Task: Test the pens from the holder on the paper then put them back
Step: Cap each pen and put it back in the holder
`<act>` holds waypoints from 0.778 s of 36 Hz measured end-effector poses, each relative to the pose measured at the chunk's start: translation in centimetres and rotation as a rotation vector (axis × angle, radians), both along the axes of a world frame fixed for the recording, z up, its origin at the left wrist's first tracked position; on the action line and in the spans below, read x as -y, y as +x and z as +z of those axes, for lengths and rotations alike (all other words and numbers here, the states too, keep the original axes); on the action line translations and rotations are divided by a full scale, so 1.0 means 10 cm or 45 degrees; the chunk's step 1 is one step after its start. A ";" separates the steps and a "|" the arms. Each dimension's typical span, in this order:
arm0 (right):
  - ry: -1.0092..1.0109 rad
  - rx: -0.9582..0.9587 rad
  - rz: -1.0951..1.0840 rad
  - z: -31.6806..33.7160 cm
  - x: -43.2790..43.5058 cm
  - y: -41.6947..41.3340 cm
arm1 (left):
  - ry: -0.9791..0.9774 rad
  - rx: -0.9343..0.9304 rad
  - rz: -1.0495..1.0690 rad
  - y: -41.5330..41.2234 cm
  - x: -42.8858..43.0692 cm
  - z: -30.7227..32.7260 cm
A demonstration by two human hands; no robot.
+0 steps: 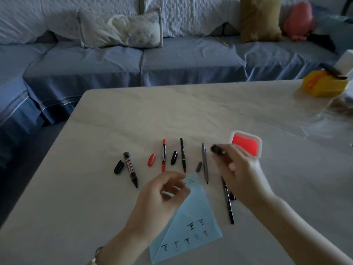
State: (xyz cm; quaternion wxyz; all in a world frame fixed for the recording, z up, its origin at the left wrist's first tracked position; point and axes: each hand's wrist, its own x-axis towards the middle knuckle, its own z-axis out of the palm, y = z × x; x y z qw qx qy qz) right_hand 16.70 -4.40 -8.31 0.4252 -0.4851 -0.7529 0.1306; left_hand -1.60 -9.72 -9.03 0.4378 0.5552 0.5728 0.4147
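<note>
A light blue paper (pixel 193 224) with several small written marks lies on the table near me. My left hand (pixel 162 196) hovers over its upper edge, fingers loosely curled; whether it pinches the paper I cannot tell. My right hand (pixel 238 167) grips a dark pen (pixel 216 149), blurred, above the table. Uncapped pens lie in a row: a thick whiteboard marker (pixel 130 169), a red pen (pixel 163 154), a black pen (pixel 183 154), a grey pen (pixel 205 162) and another black pen (pixel 228 202). Loose caps (pixel 118 166) lie between them. A red holder (pixel 246 145) stands behind my right hand.
A yellow box (pixel 324 84) with a dark object on top stands at the table's far right, beside clear plastic wrap (pixel 328 119). A blue-covered sofa (pixel 133 64) with cushions runs behind the table. The table's left edge (pixel 63 134) slants toward me.
</note>
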 end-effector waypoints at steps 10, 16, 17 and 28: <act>-0.365 -0.108 -0.596 -0.14 -0.48 0.50 | -0.169 -0.169 -0.062 -0.15 0.01 -0.20; -0.466 0.065 -0.589 -0.21 -0.55 0.55 | -0.245 -0.172 -0.024 -0.30 -0.02 -0.34; -0.510 0.126 -0.586 -0.21 -0.56 0.55 | -0.261 -0.161 -0.012 -0.33 -0.03 -0.37; -0.257 0.240 -0.465 0.03 -0.30 0.18 | -0.300 -0.260 0.012 -0.55 -0.09 -0.43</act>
